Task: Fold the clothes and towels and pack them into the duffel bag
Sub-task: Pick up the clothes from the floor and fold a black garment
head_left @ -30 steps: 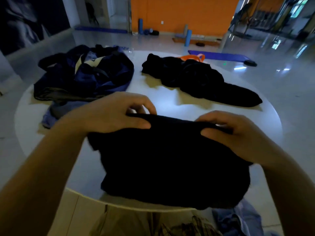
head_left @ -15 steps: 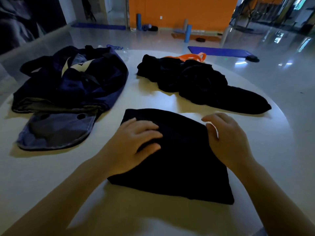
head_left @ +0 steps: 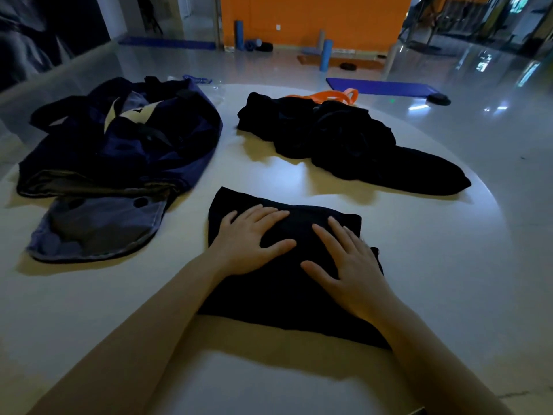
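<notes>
Black garment lay folded flat on white table, no longer lifted by top edge. Left hand, right hand pressed on it, fingers spread, pinching nothing. Fold looked finished; navy duffel bag waited well left, black pile unfolded.

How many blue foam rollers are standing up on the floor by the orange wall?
2. One blue roller stands at the left, against the orange wall. The other blue roller stands further right, nearer the table. More could be hidden in the dark room.
</notes>
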### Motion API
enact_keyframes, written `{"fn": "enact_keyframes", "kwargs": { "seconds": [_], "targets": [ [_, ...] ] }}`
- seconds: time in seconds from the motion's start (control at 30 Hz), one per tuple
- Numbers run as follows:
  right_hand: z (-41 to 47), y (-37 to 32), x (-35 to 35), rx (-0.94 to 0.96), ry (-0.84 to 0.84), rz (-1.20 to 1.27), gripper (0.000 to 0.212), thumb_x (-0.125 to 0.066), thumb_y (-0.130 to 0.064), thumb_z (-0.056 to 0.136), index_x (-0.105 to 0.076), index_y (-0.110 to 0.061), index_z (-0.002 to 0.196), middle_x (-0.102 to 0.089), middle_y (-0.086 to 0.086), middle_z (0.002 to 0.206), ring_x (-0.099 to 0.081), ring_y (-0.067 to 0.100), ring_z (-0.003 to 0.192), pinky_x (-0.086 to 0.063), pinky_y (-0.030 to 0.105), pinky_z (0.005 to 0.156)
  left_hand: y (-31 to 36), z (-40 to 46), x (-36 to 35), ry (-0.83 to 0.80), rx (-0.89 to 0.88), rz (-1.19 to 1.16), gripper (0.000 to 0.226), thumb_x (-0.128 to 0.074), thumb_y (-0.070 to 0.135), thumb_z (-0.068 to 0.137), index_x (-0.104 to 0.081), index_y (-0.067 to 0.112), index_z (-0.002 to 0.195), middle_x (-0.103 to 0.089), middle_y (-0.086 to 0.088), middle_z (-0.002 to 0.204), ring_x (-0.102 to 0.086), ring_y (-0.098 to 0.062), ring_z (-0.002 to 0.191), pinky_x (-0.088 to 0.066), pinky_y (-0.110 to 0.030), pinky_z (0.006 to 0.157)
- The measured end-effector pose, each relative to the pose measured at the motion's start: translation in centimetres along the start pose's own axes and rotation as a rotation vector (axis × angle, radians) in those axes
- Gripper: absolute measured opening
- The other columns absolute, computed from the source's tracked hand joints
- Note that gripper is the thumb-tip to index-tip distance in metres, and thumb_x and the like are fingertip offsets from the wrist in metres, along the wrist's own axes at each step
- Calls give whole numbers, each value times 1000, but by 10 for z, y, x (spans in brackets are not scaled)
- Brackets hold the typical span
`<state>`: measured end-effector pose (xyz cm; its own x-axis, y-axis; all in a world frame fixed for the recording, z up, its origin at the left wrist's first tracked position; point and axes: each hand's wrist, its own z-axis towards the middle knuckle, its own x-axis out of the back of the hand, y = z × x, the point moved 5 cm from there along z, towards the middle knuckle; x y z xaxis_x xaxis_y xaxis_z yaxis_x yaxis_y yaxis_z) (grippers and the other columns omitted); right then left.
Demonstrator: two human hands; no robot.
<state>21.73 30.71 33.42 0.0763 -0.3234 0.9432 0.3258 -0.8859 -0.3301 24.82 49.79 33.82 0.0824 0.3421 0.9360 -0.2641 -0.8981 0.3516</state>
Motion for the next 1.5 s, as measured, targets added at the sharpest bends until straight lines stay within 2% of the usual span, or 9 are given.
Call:
{"fn": "enact_keyframes", "kwargs": {
  "seconds": [0.2, 0.33, 0.47, 0.7, 0.8, 0.97, 1.17, 1.33, 1.5],
  "targets": [
    [-27, -14, 16, 55, 42, -120, 78, 0, -78, 79, -6, -43, 149, 4, -9, 159, 6, 15, 147, 3, 41, 118, 4, -52, 11, 123, -263, -155, 74, -26, 82, 81, -22, 46, 146, -10, 17, 159, 1, -4, 146, -1, -44, 119],
    [-79, -22, 16, 381, 224, -111, 51, -32, -65, 94, -44, -38, 135, -37, -1, 148, -31, 21, 139, -27, 49, 111, 0, -116, 5, 246, -436, -36, 60, -51, 64, 88, -42, 36, 140, -29, 8, 154, -23, -16, 145, -23, -38, 115],
    [-95, -5, -3, 481, 281, -71, 42, -32, -56, 98, -43, -38, 136, -47, -3, 133, -43, 15, 128, -40, 46, 97, -9, -131, -2, 246, -417, -30, 43, -47, 50, 96, -45, 37, 137, -40, 10, 148, -38, -12, 137, -41, -33, 104],
    [-80, -16, 6, 306, 352, -100, 38, -33, -47, 97, -51, -27, 124, -56, -2, 122, -52, 17, 112, -53, 42, 87, -8, -119, 3, 195, -279, -97, 48, -48, 35, 83, -51, 35, 131, -48, 16, 138, -38, 6, 130, -34, -15, 105],
    [-75, -18, 6, 332, 383, -181, 42, -42, -23, 80, -49, -23, 121, -62, 4, 116, -54, 22, 103, -56, 42, 76, -17, -115, 7, 206, -231, -162, 45, -44, 35, 83, -58, 31, 126, -51, 14, 134, -36, 10, 127, -21, -2, 104],
    [-74, -5, 18, 266, 327, -167, 63, -84, 5, 53, -63, -11, 110, -66, 11, 104, -67, 28, 85, -55, 31, 62, -10, -112, 22, 343, -253, -67, 37, -40, 31, 91, -66, 20, 114, -69, 1, 109, -59, -8, 99, -38, -14, 90],
    [-83, -6, 114, 219, 520, 350, 17, -46, -42, 89, -56, -36, 103, -63, -17, 80, -61, -7, 78, -47, 7, 68, 21, -116, 104, 617, -283, -271, 12, -45, 39, 91, -55, 41, 98, -60, 33, 87, -54, 21, 85, -38, 1, 72],
    [-78, -20, 176, 261, 565, 711, 20, -62, -21, 87, -67, -40, 83, -68, -16, 81, -63, 0, 75, -46, 8, 67, 51, -118, 177, 753, -250, -420, 8, -53, 31, 95, -59, 33, 89, -62, 22, 93, -59, 8, 82, -39, -2, 70],
    [-46, 3, 131, -7, 342, 858, 14, -60, -10, 90, -70, -20, 85, -70, -7, 80, -64, 3, 73, -46, 8, 61, 22, -75, 138, 556, -28, -485, 14, -58, 17, 93, -65, 20, 82, -66, 10, 79, -60, -2, 74, -41, -11, 65]
  ]
}}
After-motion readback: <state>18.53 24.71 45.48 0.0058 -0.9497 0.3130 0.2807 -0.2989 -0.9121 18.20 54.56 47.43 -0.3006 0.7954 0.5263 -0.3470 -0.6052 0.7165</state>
